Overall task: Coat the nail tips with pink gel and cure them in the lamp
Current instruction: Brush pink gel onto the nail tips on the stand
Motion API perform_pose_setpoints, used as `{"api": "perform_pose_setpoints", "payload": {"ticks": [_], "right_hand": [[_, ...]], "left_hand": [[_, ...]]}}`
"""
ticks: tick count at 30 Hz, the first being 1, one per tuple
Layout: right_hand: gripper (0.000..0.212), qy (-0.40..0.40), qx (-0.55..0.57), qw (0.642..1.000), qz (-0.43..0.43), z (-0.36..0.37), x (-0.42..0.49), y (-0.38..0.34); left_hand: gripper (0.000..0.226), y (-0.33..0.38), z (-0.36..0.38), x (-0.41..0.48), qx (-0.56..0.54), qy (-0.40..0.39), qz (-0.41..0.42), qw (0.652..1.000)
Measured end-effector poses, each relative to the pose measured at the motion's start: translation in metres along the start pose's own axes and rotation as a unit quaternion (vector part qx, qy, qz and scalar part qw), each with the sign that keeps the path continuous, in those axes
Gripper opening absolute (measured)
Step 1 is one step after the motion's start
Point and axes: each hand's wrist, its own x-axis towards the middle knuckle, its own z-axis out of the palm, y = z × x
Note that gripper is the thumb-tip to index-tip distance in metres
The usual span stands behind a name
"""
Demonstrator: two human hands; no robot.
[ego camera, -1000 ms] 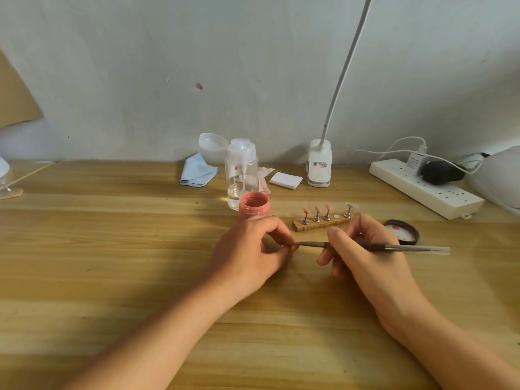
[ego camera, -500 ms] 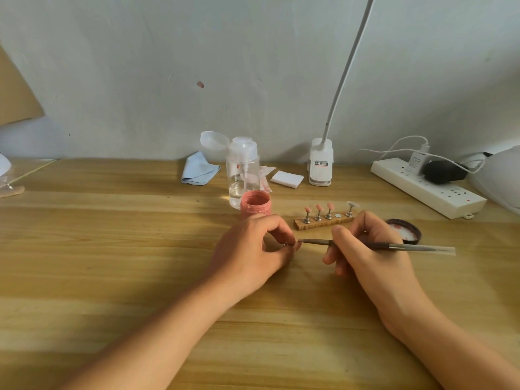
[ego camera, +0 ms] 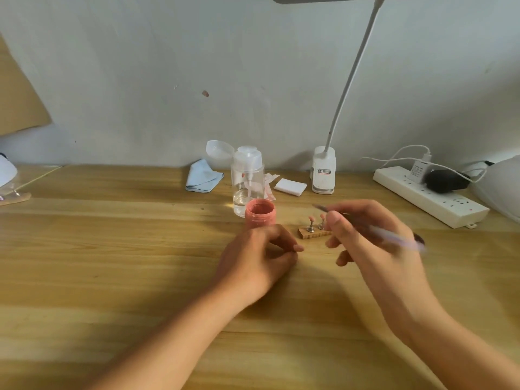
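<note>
Wooden tabletop (ego camera: 112, 249) runs back to a pale wall, and we see both bare hands near its middle. Our left hand (ego camera: 259, 257) rests on the wood with its fingers curled in, thumb and forefinger tips together — whether they pinch anything, we cannot tell. Our right hand (ego camera: 374, 243) hovers above the wood, fingers clamped on a thin, blurred brush (ego camera: 394, 237) whose tip points left above the wooden holder (ego camera: 312, 234). Two pink nail tips (ego camera: 311, 219) stand on metal pegs there — the holder's right part is hidden behind the right hand. The open pink gel jar (ego camera: 260, 213) sits just beyond the left hand, in front of a clear pump bottle (ego camera: 247, 175).
</note>
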Motion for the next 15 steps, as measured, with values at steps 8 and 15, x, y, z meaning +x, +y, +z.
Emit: {"api": "perform_pose_setpoints", "payload": {"ticks": [8,15], "right_hand": [[0.021,-0.067,-0.211,0.975,0.002,0.045,0.069,-0.010],[0.025,-0.098,-0.391,0.915,0.020,0.065,0.086,0.012]], "left_hand": [[0.028,0.001,0.000,0.000,-0.043,-0.001,-0.033,0.999],[0.021,0.001,0.000,0.000,-0.027,-0.003,-0.038,0.999]]}}
